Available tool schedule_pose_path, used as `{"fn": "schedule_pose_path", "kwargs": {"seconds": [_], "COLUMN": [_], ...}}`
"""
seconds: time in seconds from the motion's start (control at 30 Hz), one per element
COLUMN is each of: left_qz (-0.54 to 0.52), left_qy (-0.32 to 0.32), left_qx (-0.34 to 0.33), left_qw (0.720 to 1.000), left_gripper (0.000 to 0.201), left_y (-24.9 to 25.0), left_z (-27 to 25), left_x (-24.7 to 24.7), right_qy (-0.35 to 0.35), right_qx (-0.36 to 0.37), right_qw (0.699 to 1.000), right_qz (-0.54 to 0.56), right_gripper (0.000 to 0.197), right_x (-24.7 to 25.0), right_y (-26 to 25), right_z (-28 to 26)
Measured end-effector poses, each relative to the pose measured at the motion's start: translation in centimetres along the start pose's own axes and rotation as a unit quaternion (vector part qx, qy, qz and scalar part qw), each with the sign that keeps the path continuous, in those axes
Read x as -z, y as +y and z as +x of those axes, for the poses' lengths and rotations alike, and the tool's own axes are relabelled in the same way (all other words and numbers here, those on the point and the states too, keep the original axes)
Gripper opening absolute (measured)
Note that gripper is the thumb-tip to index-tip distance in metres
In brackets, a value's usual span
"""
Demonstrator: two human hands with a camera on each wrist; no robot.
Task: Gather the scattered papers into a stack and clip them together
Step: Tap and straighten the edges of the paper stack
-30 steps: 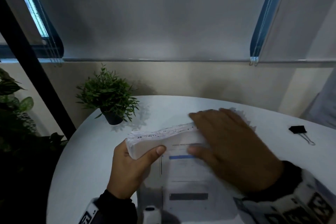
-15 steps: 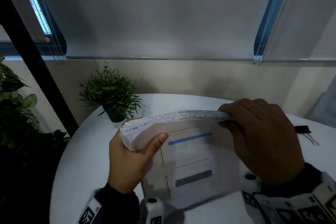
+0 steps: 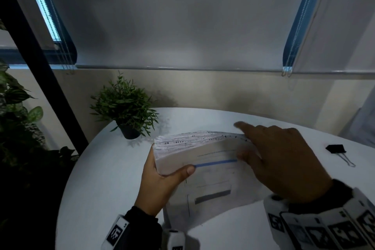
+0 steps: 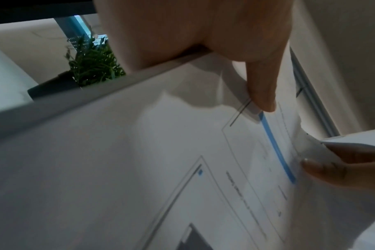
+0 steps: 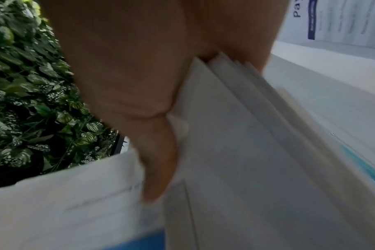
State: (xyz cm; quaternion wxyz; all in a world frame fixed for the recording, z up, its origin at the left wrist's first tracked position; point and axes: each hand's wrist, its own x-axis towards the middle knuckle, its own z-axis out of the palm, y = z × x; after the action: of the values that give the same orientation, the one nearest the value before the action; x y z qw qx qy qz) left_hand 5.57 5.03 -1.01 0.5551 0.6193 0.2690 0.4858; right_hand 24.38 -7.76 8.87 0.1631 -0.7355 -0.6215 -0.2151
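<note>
paper stack (image 3: 205, 160): lifted off white table (image 3: 105, 178) | left hand (image 3: 160, 184): clamped on left edge | right hand (image 3: 284, 164): pinching right edge | binder clip (image 3: 335, 149): far right, apart

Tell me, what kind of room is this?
Probably an office or meeting corner: a round white table, printed papers with a binder clip beside them, a small potted plant, and roller blinds over the window.

Matt paper stack (image 3: 203, 154); smooth white table (image 3: 105, 178); clip (image 3: 335, 148) seemingly metal.
</note>
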Motion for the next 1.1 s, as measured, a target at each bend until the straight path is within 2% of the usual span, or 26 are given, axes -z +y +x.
{"fn": "schedule_pose_path", "kwargs": {"seconds": [0.07,0.13,0.23,0.33,0.43,0.6,0.7,0.77,0.9,0.93,0.97,1.03,1.07,1.1], "left_qz": [-0.005,-0.008,-0.009,-0.016,-0.016,-0.022,-0.029,-0.028,-0.027,-0.022,-0.016,-0.009,-0.007,-0.005], "left_qy": [-0.014,-0.028,-0.036,-0.036,-0.044,-0.06,-0.064,-0.064,-0.067,-0.066,-0.062,-0.051,-0.046,-0.043], "left_qx": [0.005,0.009,0.014,0.019,0.017,0.011,0.006,0.005,0.003,-0.001,-0.006,-0.012,-0.011,-0.008], "left_qw": [1.0,1.0,0.999,0.999,0.999,0.998,0.997,0.998,0.997,0.998,0.998,0.999,0.999,0.999], "left_gripper": [0.082,0.079,0.076,0.079,0.086,0.074,0.072,0.073,0.066,0.061,0.058,0.055,0.056,0.058], "left_y": [0.1,0.1,0.1,0.0,0.1,0.4,0.4,0.4,0.6,0.7,0.7,0.7,0.8,0.8], "left_z": [0.5,1.0,1.3,1.7,1.8,1.9,1.9,1.9,1.8,1.8,1.8,1.8,1.8,1.9], "left_x": [0.1,0.2,0.1,0.1,0.1,0.1,0.1,0.1,0.0,-0.1,-0.1,-0.1,-0.1,-0.1], "right_qy": [-0.019,-0.025,-0.053,-0.033,-0.045,-0.043,-0.094,-0.073,-0.073,-0.099,-0.146,-0.209,-0.219,-0.211], "right_qx": [-0.017,-0.018,0.039,0.023,0.046,0.021,0.024,0.014,0.066,0.07,0.06,0.046,0.023,-0.012], "right_qw": [0.999,0.999,0.997,0.998,0.997,0.999,0.995,0.997,0.995,0.992,0.987,0.976,0.97,0.958], "right_qz": [-0.027,-0.021,-0.037,-0.041,-0.053,-0.002,-0.009,0.006,-0.033,-0.019,0.005,0.036,0.098,0.197], "right_gripper": [0.072,0.081,0.076,0.069,0.073,0.072,0.082,0.081,0.081,0.081,0.077,0.053,0.039,0.035], "right_x": [0.8,1.2,0.7,0.7,0.6,0.8,0.8,0.6,0.4,0.5,1.0,1.8,1.9,1.5], "right_y": [0.3,-0.4,-1.8,-2.3,-2.6,-2.4,-2.1,-1.7,-0.6,-0.1,0.7,2.9,4.3,5.5], "right_z": [1.0,1.6,1.2,0.8,0.4,0.6,0.5,0.7,1.0,1.2,1.6,2.5,2.8,2.7]}}
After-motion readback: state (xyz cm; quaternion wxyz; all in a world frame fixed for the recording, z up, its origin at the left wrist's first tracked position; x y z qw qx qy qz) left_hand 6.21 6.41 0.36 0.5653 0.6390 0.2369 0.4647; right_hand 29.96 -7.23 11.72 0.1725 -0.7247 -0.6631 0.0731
